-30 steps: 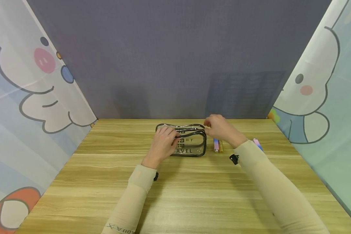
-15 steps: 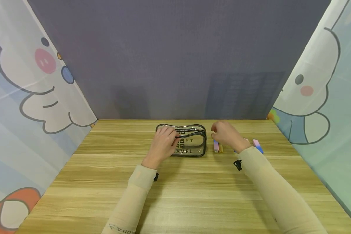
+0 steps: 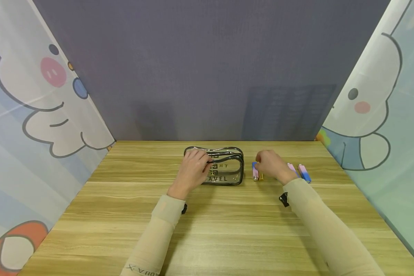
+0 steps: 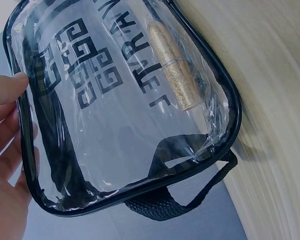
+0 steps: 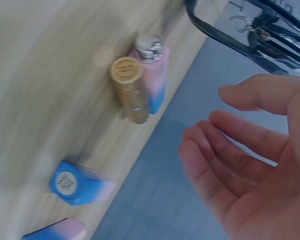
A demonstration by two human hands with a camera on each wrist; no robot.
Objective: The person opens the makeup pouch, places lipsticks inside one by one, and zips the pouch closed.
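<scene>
Pinching the clear bag's (image 3: 224, 172) black edge, the left hand (image 3: 191, 168) hides some lettering in the head view. The right hand (image 3: 271, 165), loosely bent, holds nothing, near a partly covered gold tube (image 3: 261, 176). Only the left wrist view shows a glittery tube (image 4: 175, 67) inside, lengthwise along the bag's bottom. On the bench (image 3: 207, 230), the bag's long axis runs left to right.

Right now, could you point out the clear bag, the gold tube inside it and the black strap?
Clear bag (image 4: 121, 127): left wrist view, on its see-through wall.
Gold tube (image 4: 177, 74): left wrist view, on its glittery side, around mid-length.
Black strap (image 4: 157, 205): left wrist view, on its woven band.
</scene>
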